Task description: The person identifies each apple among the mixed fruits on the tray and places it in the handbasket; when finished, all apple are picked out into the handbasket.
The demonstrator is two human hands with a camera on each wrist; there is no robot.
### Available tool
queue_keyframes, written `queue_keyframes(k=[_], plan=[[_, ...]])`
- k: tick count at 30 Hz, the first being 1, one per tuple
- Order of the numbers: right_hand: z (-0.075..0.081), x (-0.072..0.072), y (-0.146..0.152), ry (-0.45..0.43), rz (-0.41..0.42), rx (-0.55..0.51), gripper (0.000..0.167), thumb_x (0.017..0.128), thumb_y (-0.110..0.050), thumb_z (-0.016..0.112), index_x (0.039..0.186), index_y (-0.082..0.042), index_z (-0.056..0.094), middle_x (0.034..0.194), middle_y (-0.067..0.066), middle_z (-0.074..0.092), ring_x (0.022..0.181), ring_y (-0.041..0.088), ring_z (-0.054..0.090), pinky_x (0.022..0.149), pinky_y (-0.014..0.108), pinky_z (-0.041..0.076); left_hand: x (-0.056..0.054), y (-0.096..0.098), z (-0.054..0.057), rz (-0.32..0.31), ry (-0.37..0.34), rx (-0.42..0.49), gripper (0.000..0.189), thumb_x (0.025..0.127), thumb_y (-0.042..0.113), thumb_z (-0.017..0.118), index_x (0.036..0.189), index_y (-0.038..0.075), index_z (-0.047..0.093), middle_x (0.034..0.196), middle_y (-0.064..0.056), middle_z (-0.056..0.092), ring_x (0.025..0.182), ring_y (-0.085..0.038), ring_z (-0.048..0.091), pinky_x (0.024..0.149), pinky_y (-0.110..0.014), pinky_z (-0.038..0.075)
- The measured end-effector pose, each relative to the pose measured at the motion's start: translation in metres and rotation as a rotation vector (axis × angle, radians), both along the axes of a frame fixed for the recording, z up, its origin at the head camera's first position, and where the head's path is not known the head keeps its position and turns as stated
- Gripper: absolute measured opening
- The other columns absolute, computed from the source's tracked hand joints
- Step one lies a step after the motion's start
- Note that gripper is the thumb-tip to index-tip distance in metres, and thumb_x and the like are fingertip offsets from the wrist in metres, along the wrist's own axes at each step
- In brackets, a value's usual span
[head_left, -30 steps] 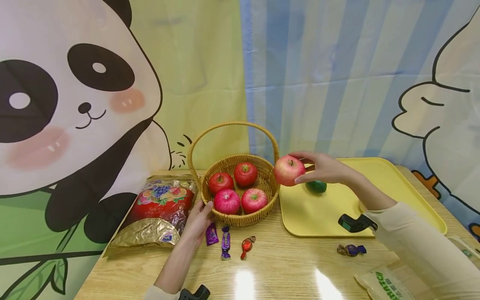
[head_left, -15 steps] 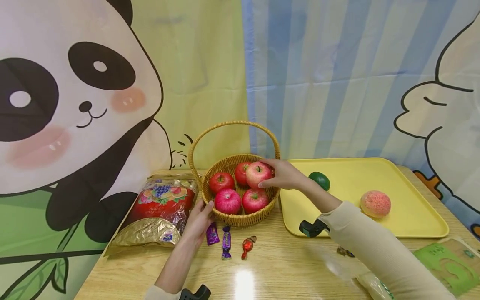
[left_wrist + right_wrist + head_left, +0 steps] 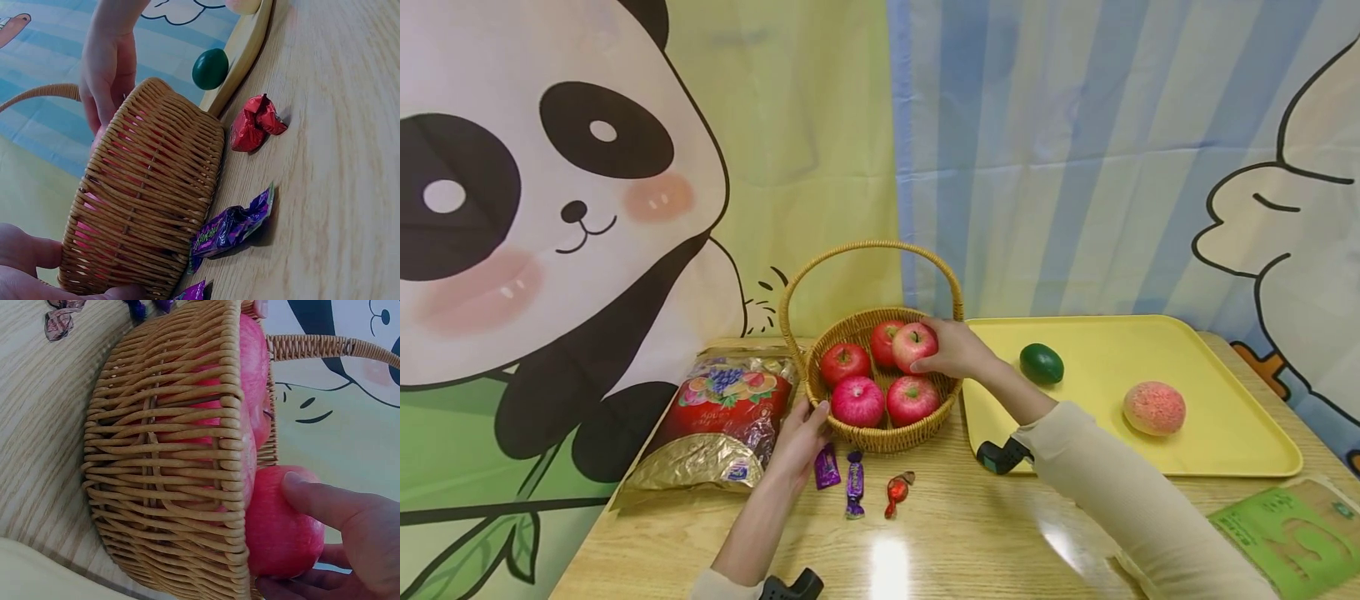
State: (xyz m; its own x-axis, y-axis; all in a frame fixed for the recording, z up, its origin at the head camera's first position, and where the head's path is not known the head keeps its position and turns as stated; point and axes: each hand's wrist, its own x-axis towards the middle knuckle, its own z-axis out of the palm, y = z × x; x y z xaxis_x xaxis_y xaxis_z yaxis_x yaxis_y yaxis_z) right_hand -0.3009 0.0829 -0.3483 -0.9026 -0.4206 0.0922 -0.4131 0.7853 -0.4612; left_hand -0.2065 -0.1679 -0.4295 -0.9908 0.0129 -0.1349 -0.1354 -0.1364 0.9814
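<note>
My right hand (image 3: 958, 350) grips a pink-red apple (image 3: 913, 347) inside the right side of the wicker basket (image 3: 887, 440). In the right wrist view, the thumb presses on this held apple (image 3: 284, 528), which is partly down behind the rim. Several other apples lie in the basket, among them a magenta apple (image 3: 857, 402) at the front and a red apple (image 3: 845, 365) at the left. My left hand (image 3: 800, 440) holds the basket's front-left rim. Seen from the left wrist, its thumb and fingers (image 3: 28, 250) lie on either side of the woven edge.
A yellow tray (image 3: 1097, 450) at the right bears a dark green fruit (image 3: 1042, 364) and a peach-like fruit (image 3: 1154, 408). A candy bag (image 3: 722, 417) lies left of the basket. Purple-wrapped candy (image 3: 855, 485) and red-wrapped candy (image 3: 897, 494) lie in front. A green packet (image 3: 1288, 533) is at the lower right.
My right hand has carried the apple left from over the tray's edge into the basket, then lowered it slightly. The left hand has stayed on the rim.
</note>
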Motion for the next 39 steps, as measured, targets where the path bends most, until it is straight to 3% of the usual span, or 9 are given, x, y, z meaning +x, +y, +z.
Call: queue_keyframes(k=[11,17,23,30,33,34,39], plan=[[-0.007,-0.005,-0.005,-0.017,-0.026,0.024,0.080,0.079,-0.033,0.078,0.141,0.004,0.044,0.132,0.022,0.059,0.120,0.038,0.057,0.103,0.049,0.049,0.000,-0.001,0.001,0.000,-0.003,-0.009,0.055,0.106,0.014,0.035,0.155,0.002,0.012,0.158,-0.024,0.021,0.143,-0.041,0.028,0.120,-0.052,0.026],[-0.009,-0.007,-0.009,-0.018,-0.045,0.051,0.075,0.077,-0.032,0.079,0.135,0.003,0.048,0.125,0.020,0.063,0.115,0.037,0.060,0.099,0.047,0.051,-0.001,-0.001,0.002,0.006,-0.013,-0.021,0.056,0.106,0.015,0.034,0.155,0.002,0.011,0.159,-0.024,0.019,0.144,-0.040,0.026,0.120,-0.052,0.026],[-0.010,-0.009,-0.012,-0.089,-0.084,0.113,0.074,0.079,-0.035,0.076,0.135,0.005,0.048,0.126,0.021,0.063,0.119,0.038,0.058,0.102,0.046,0.051,-0.001,-0.001,0.001,0.000,-0.013,-0.020,0.057,0.106,0.017,0.036,0.155,0.002,0.010,0.159,-0.025,0.018,0.144,-0.041,0.025,0.120,-0.053,0.024],[-0.018,-0.016,-0.013,-0.091,-0.059,0.176,0.064,0.082,-0.042,0.071,0.120,0.007,0.054,0.110,0.023,0.066,0.110,0.038,0.062,0.093,0.042,0.055,0.000,-0.001,0.001,-0.007,0.000,-0.013,0.055,0.106,0.013,0.034,0.155,0.001,0.011,0.158,-0.025,0.020,0.144,-0.042,0.025,0.120,-0.054,0.023],[-0.018,-0.016,-0.016,-0.097,-0.054,0.197,0.059,0.085,-0.041,0.066,0.118,0.007,0.054,0.109,0.023,0.066,0.109,0.038,0.062,0.091,0.042,0.055,0.000,-0.001,0.001,-0.015,0.005,-0.005,0.056,0.106,0.012,0.033,0.155,0.001,0.010,0.158,-0.025,0.019,0.144,-0.042,0.025,0.121,-0.054,0.022],[-0.011,-0.010,-0.018,-0.128,-0.068,0.205,0.056,0.086,-0.036,0.065,0.120,0.007,0.053,0.112,0.024,0.066,0.113,0.038,0.060,0.095,0.043,0.054,0.000,-0.001,0.000,-0.016,0.006,-0.003,0.056,0.106,0.012,0.033,0.155,0.001,0.009,0.158,-0.025,0.019,0.144,-0.042,0.024,0.121,-0.054,0.022],[-0.011,-0.003,-0.021,-0.111,-0.087,0.229,0.059,0.090,-0.036,0.061,0.129,0.007,0.049,0.121,0.025,0.062,0.117,0.038,0.058,0.097,0.045,0.053,0.001,-0.001,0.001,-0.018,0.004,-0.004,0.056,0.106,0.013,0.033,0.155,0.002,0.008,0.158,-0.026,0.018,0.144,-0.042,0.024,0.121,-0.054,0.022]])
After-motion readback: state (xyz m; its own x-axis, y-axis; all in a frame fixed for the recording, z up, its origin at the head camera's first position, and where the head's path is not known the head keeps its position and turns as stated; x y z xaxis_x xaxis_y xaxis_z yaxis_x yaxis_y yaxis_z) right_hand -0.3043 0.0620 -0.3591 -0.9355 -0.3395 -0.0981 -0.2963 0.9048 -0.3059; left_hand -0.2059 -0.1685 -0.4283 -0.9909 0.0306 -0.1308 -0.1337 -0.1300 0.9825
